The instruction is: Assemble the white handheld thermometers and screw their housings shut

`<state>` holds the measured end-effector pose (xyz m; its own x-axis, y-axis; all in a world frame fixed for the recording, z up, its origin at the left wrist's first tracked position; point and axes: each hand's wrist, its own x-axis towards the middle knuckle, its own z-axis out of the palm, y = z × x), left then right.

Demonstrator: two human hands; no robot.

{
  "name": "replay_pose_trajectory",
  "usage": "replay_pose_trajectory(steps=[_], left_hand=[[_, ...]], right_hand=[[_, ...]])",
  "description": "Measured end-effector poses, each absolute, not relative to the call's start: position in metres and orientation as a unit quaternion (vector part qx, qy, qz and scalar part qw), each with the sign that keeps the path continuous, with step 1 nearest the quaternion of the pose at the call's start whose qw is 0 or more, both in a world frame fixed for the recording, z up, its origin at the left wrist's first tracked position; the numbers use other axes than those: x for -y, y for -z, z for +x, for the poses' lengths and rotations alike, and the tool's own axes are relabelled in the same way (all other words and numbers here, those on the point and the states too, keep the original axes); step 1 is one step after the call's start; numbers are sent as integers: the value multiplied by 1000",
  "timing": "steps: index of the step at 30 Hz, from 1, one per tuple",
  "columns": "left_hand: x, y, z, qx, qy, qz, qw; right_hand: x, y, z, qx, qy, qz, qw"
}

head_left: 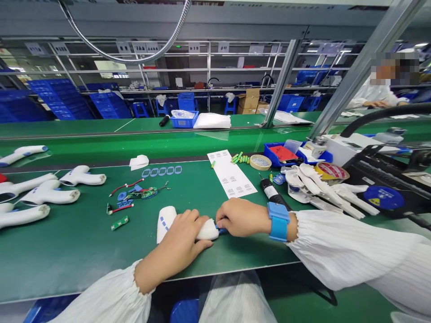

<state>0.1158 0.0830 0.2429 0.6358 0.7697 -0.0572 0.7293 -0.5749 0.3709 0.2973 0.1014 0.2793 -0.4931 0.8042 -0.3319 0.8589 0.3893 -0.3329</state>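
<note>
A white plastic handheld-device housing point(165, 220) with a row of small blue buttons lies on the green bench in front of me. My left hand point(184, 233) is wrapped over its middle and presses it down, hiding much of the body. At the handle end point(208, 230), my right hand point(239, 218) is closed in a pinch on a small blue part point(222, 231); its fingers cover most of that part. A blue strap point(279, 222) circles my right wrist.
White housings point(52, 192) lie at left. Near my hands are circuit boards with red wires point(143, 193), blue frames point(161, 171), a label sheet point(232, 175) and green cylinders point(239, 158). A black screwdriver point(272, 192) and white shell pieces point(323, 188) lie at right. A co-worker point(373, 94) sits beyond.
</note>
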Motion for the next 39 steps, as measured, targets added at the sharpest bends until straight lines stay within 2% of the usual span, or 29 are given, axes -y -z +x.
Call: replay_pose_trajectory(steps=[10, 14, 19, 23, 26, 29, 32, 35, 39], left_hand=[[-85, -241, 115, -417, -55, 893, 161], [-84, -241, 115, -416, -80, 889, 174], [-79, -244, 105, -425, -155, 871, 193], [-71, -255, 92, -448, -288, 801, 272], [-64, -262, 87, -447, -387, 722, 360], [-59, -266, 84, -414, -436, 674, 430], [-54, -269, 79, -388, -466, 653, 453], [-49, -271, 67, -387, -471, 650, 455], [-40, -268, 48, -415, -417, 720, 368]], right_hand=[[-99, -291, 283, -842, 176, 503, 80], [-96, -291, 288, -851, 181, 491, 55], [-99, -270, 329, -851, 192, 487, -31], [-93, -259, 344, -840, 142, 512, -112], [-80, -271, 323, -849, 185, 441, -225], [-73, -289, 289, -856, 259, 316, -316], [-75, -298, 262, -874, 271, 228, -333], [-77, -294, 247, -881, 243, 215, -346], [-73, -284, 240, -888, 195, 196, -368]])
